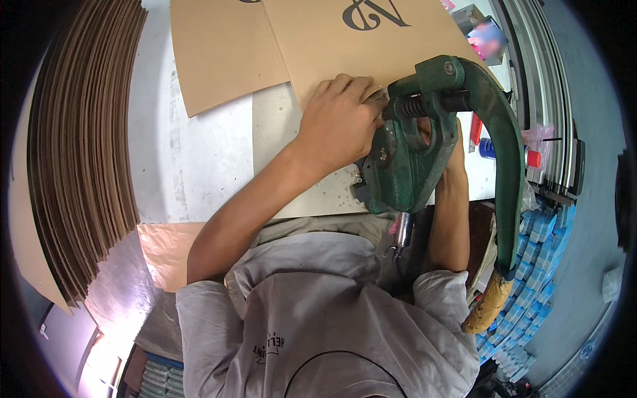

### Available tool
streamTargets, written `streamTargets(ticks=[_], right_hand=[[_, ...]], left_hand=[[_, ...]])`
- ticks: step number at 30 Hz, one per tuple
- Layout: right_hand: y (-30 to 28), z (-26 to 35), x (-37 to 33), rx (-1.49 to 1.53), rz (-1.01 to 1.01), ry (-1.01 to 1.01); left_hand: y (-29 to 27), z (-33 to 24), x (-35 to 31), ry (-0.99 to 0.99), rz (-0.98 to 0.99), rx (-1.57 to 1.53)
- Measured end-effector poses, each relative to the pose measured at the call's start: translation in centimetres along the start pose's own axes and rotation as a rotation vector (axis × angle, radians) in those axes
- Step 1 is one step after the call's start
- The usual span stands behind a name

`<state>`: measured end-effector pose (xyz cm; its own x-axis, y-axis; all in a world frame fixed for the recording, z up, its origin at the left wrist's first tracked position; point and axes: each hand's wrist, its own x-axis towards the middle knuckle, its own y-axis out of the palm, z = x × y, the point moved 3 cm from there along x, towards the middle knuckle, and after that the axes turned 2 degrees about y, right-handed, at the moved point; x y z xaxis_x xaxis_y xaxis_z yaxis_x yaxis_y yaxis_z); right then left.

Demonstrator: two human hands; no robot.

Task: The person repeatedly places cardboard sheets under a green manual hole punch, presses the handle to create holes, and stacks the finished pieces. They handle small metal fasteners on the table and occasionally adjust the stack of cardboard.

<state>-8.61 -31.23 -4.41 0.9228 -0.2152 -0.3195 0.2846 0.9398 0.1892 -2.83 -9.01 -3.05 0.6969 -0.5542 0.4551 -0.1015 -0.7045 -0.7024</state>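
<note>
A green hand press (408, 156) with a long curved lever (514, 166) stands at the table's front edge, right of centre. Beside its head, my left hand (342, 116) is closed, with bent fingers over the near corner of a printed tan cardboard sheet (332, 53). Its fingertips are partly hidden against the press. My right forearm (451, 192) reaches up behind the press. Only a bit of my right hand (423, 129) shows through a gap in the casting, so its fingers are hidden. Another cardboard piece (219, 60) lies to the left, meeting the printed sheet.
A tall stack of brown cardboard sheets (86, 146) lines the left side. Right of the press lie a blue can with a red cap (507, 152) and a red tool (476, 129). Blue wrapped bundles (531, 265) are piled beyond the lever's yellow taped grip (489, 304).
</note>
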Motion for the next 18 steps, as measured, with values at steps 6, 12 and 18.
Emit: streamTargets(ticks=[6,12,18], right_hand=[[-1.2,0.4,-1.4,-0.387,-0.156,0.048],[-1.7,15.9,-13.3,-0.783,0.046,-0.635],[5.3,10.1,-17.9,-1.486,0.576,-0.497]], left_hand=[[1.2,-0.4,0.3,-0.014,0.047,-0.004],[0.8,0.1,0.1,-0.042,0.068,0.037],[1.1,-1.3,0.0,-0.013,0.119,0.035]])
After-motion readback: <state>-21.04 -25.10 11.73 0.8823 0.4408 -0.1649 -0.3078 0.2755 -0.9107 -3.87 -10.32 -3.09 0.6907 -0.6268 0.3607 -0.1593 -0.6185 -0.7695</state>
